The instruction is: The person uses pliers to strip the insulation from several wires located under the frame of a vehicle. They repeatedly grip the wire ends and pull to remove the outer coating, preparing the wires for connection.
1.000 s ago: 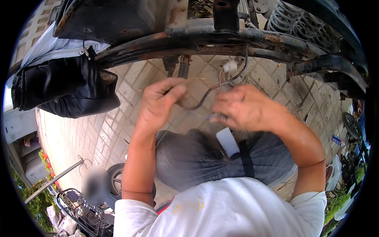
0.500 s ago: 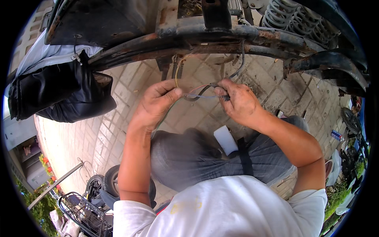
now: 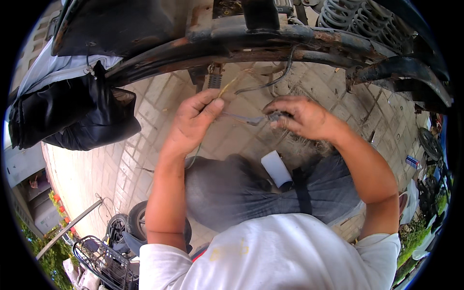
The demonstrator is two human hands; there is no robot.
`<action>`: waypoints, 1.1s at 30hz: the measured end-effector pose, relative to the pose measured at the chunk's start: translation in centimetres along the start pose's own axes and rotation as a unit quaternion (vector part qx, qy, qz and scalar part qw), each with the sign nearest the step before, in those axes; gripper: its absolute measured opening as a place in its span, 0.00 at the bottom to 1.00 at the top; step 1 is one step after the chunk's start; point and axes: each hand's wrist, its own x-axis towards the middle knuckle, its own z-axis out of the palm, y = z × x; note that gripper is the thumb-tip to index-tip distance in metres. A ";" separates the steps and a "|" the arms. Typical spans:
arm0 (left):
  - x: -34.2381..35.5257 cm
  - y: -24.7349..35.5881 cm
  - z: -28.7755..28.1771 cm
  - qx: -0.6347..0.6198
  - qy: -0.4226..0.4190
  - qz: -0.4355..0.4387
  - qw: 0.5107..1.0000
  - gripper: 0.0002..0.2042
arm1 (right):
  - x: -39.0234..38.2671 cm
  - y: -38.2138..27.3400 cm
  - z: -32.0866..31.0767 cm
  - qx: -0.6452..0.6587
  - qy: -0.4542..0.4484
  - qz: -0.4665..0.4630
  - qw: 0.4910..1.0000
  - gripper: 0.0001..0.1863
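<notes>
Thumb and fingers of my left hand (image 3: 199, 115) are pinched on thin wires. A yellow wire (image 3: 231, 87) rises from that pinch toward the metal frame, and a green wire (image 3: 197, 151) trails below it along the wrist. Thin bluish-grey wires (image 3: 240, 117) span the gap to my right hand (image 3: 307, 116). Its fingers are closed around a small dark piece (image 3: 277, 116), too blurred and covered to name. Between the frame and my hands hangs a dark cable (image 3: 265, 87), its lower end just right of the yellow wire and apart from my right hand.
A rusty black metal frame (image 3: 299, 36) crosses ahead, with coil springs (image 3: 340, 17) at far right. Black sheeting (image 3: 92, 108) hangs at left. A white oblong block (image 3: 276, 169) lies between my legs. Wheels and a wire basket (image 3: 104, 258) stand lower left. Paving lies below.
My right hand has moved slightly right. The dark cable that ran down to it now swings leftward, its end near my left hand. The black loop between my hands no longer shows.
</notes>
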 end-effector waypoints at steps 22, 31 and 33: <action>-0.4 0.5 -0.7 0.006 -0.046 -0.008 0.999 0.11 | 0.4 -2.2 -3.7 0.439 0.030 0.173 0.881 0.13; -0.2 -0.1 -0.6 0.065 -0.009 -0.026 0.998 0.07 | 0.3 -0.2 -3.5 0.353 -0.076 0.269 0.893 0.19; -0.1 0.1 0.0 0.064 -0.004 0.007 0.998 0.08 | -0.7 3.5 -3.5 0.103 -0.222 0.286 0.926 0.21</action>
